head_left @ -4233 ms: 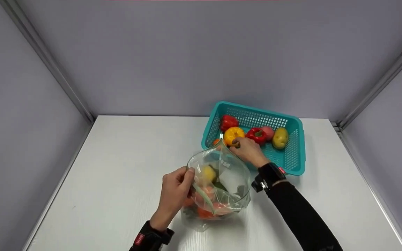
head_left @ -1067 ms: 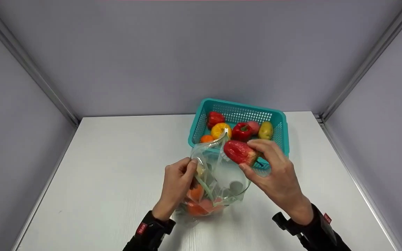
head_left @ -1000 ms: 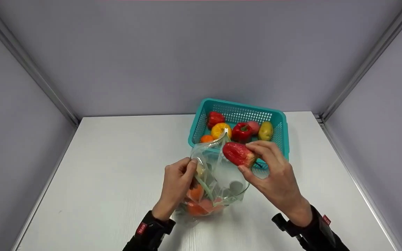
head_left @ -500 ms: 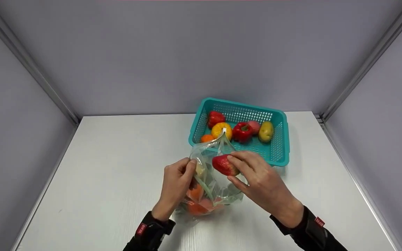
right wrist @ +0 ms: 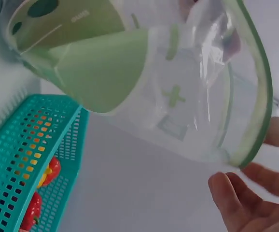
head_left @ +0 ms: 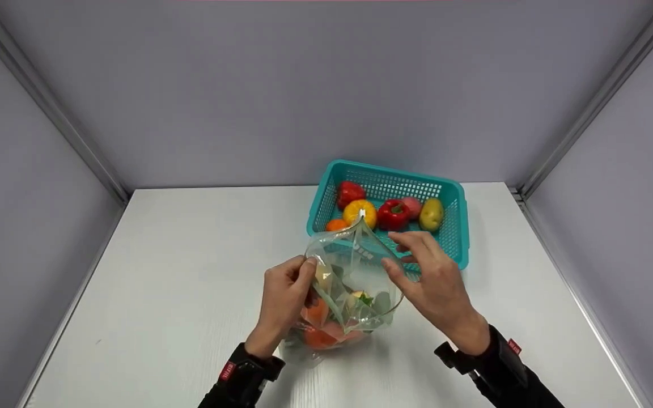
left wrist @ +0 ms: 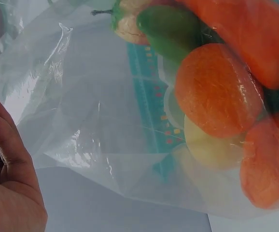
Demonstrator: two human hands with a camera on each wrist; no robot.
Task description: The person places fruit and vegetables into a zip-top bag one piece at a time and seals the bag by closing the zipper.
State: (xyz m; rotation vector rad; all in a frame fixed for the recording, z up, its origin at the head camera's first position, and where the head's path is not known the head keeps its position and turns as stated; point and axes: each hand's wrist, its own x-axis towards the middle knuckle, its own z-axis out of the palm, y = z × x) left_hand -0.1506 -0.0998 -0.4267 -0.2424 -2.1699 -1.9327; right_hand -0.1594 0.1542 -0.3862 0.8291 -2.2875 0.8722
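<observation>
My left hand (head_left: 284, 300) pinches the near-left rim of a clear zip bag (head_left: 369, 269) with green trim. The bag stands with its mouth held wide. Through its wall in the left wrist view show a round orange fruit (left wrist: 216, 92), other orange pieces, a green piece (left wrist: 168, 31) and the tan, stemmed end of the red fruit (left wrist: 129, 24). My right hand (head_left: 437, 286) is at the bag's right rim, fingers apart and holding nothing. The right wrist view has its thumb and fingers close to the green-edged rim; whether they touch it is unclear.
Behind the bag is a teal perforated basket (head_left: 462, 226). It holds two red bell peppers (head_left: 350, 194), a yellow pumpkin-like piece (head_left: 359, 212), an orange piece (head_left: 336, 225), a pinkish round fruit (head_left: 412, 207) and a potato (head_left: 431, 214). Grey walls surround the white table (head_left: 190, 272).
My right hand carried the red fruit leftward over the bag's mouth and let it go inside. It has since drawn back right to the rim. The left hand kept its hold.
</observation>
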